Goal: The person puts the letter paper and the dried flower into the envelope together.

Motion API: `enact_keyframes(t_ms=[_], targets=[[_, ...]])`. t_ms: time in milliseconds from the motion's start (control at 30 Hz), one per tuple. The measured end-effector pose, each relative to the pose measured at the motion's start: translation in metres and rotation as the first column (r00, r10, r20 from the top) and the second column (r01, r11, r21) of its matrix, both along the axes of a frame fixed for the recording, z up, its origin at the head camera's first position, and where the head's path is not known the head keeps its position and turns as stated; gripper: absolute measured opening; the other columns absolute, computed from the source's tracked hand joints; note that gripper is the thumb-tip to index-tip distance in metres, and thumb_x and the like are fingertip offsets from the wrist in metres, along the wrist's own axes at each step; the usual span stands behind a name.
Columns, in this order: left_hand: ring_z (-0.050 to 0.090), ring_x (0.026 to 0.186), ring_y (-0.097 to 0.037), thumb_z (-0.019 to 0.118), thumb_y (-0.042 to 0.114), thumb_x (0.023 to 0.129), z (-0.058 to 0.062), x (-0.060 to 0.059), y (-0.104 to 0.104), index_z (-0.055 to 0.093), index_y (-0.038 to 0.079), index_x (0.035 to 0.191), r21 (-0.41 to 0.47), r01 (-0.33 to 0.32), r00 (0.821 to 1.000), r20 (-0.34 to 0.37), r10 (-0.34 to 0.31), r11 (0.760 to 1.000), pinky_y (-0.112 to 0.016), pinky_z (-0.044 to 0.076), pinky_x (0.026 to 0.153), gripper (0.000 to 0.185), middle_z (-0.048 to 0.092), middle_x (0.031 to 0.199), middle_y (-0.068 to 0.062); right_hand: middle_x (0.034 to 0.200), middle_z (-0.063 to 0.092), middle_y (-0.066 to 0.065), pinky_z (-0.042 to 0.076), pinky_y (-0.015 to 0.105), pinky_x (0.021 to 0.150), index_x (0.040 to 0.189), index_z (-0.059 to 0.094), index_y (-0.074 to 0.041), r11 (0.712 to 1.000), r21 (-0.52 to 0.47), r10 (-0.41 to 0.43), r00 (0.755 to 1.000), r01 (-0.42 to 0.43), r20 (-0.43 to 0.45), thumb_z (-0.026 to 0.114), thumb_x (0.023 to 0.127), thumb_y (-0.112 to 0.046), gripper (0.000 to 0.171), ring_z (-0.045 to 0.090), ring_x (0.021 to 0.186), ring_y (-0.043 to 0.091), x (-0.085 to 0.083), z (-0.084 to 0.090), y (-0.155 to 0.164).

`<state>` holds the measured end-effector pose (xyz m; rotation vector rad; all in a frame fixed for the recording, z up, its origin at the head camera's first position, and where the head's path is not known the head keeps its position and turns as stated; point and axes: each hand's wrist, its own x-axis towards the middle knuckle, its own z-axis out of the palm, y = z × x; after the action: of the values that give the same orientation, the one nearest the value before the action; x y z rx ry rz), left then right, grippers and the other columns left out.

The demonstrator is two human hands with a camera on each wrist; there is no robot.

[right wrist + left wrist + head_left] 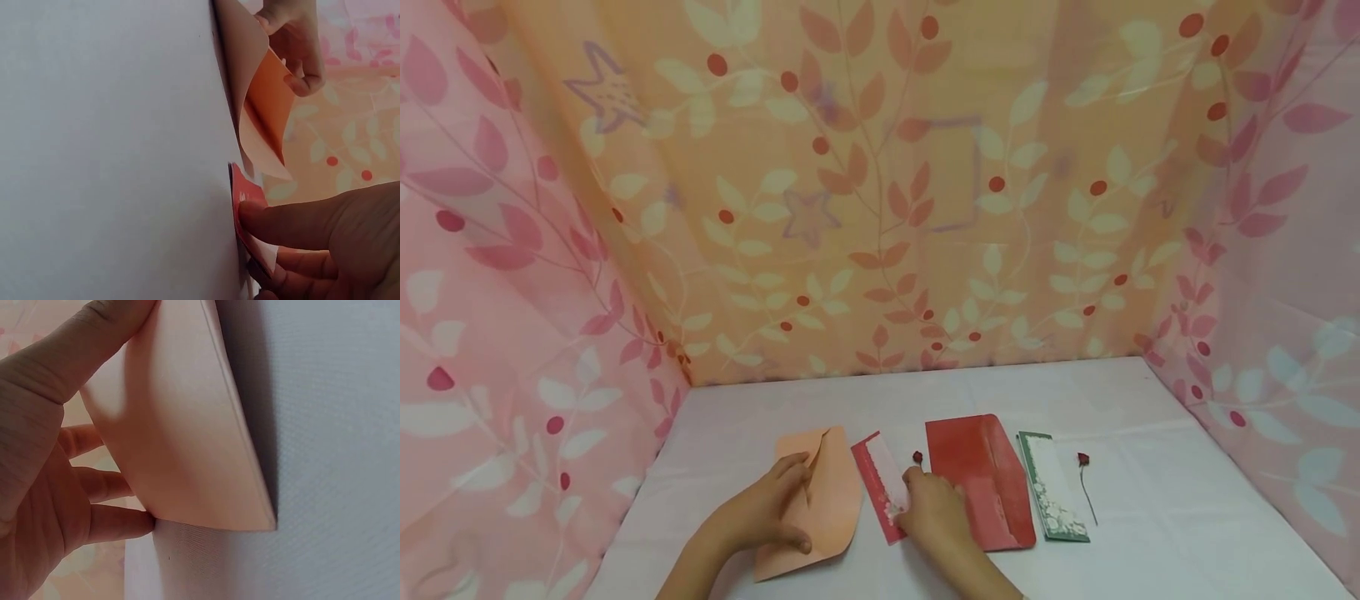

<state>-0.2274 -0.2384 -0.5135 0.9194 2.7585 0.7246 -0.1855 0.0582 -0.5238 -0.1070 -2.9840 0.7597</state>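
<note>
My left hand (pixel 767 508) grips a peach envelope (pixel 835 508), its thumb on the near side and its fingers along the far edge. In the right wrist view that envelope (pixel 272 94) is bowed, with its mouth gaping and its flap sticking out. A red-and-white card (pixel 875 471) with a floral print lies just right of it. My right hand (pixel 942 517) pinches this card (pixel 250 187) along one edge between thumb and fingers. Beyond the right fingertips a small red rose (pixel 917 457) shows, its stem mostly hidden by the hand.
Right of my right hand lies a red envelope (pixel 958 442), partly covered by that hand. Further right are a green-and-white floral card (pixel 1051 483) and another red rose (pixel 1083 459) with a thin stem. Patterned curtains (pixel 880 208) enclose the white table (pixel 730 417).
</note>
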Motion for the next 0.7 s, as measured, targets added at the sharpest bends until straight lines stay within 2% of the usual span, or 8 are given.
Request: enact_keyframes(t_ms=[133, 267, 400, 500, 700], targets=[[0.048, 0.138, -0.041, 0.085, 0.067, 0.058, -0.001, -0.001, 0.0, 0.052, 0.02, 0.123, 0.016, 0.0, 1.0, 0.001, 0.0, 1.0, -0.059, 0.047, 0.104, 0.087, 0.037, 0.159, -0.016, 0.087, 0.073, 0.002, 0.049, 0.038, 0.067, 0.112, 0.072, -0.009, 0.998, -0.07, 0.003, 0.998, 0.001, 0.062, 0.095, 0.066, -0.028, 0.056, 0.06, 0.071, 0.018, 0.0, 0.009, 0.006], [0.048, 0.138, -0.04, 0.085, 0.067, 0.058, -0.002, -0.001, -0.001, 0.052, 0.02, 0.122, 0.018, 0.002, 1.0, 0.011, -0.002, 1.0, -0.058, 0.048, 0.104, 0.086, 0.037, 0.159, -0.016, 0.082, 0.068, 0.002, 0.049, 0.035, 0.06, 0.114, 0.072, -0.006, 0.976, -0.218, 0.041, 0.989, -0.01, 0.141, 0.091, 0.074, -0.025, 0.048, 0.056, 0.07, 0.018, -0.001, 0.017, 0.015], [0.048, 0.138, -0.038, 0.085, 0.068, 0.059, -0.003, 0.0, -0.002, 0.051, 0.021, 0.122, 0.01, 0.0, 1.0, 0.008, 0.0, 1.0, -0.057, 0.049, 0.103, 0.086, 0.036, 0.159, -0.014, 0.078, 0.063, 0.002, 0.048, 0.034, 0.061, 0.115, 0.071, -0.006, 0.928, -0.369, 0.134, 0.974, -0.057, 0.184, 0.087, 0.079, -0.024, 0.044, 0.056, 0.071, 0.019, -0.004, 0.015, 0.024], [0.049, 0.137, -0.038, 0.085, 0.067, 0.06, -0.003, 0.0, -0.002, 0.051, 0.021, 0.123, 0.01, 0.0, 1.0, 0.006, 0.0, 1.0, -0.057, 0.049, 0.103, 0.086, 0.036, 0.159, -0.014, 0.076, 0.062, 0.002, 0.048, 0.033, 0.06, 0.119, 0.07, -0.005, 0.885, -0.458, 0.183, 0.966, -0.081, 0.184, 0.086, 0.081, -0.026, 0.046, 0.056, 0.069, 0.019, -0.007, 0.012, 0.029], [0.049, 0.137, -0.039, 0.086, 0.067, 0.06, 0.0, 0.0, 0.0, 0.051, 0.02, 0.123, 0.017, 0.004, 1.0, -0.005, -0.004, 1.0, -0.059, 0.047, 0.105, 0.086, 0.037, 0.158, -0.016, 0.069, 0.061, 0.004, 0.046, 0.03, 0.055, 0.127, 0.065, -0.005, 0.805, -0.586, 0.207, 0.97, -0.095, 0.127, 0.084, 0.084, -0.026, 0.052, 0.053, 0.061, 0.016, -0.013, 0.011, 0.033]])
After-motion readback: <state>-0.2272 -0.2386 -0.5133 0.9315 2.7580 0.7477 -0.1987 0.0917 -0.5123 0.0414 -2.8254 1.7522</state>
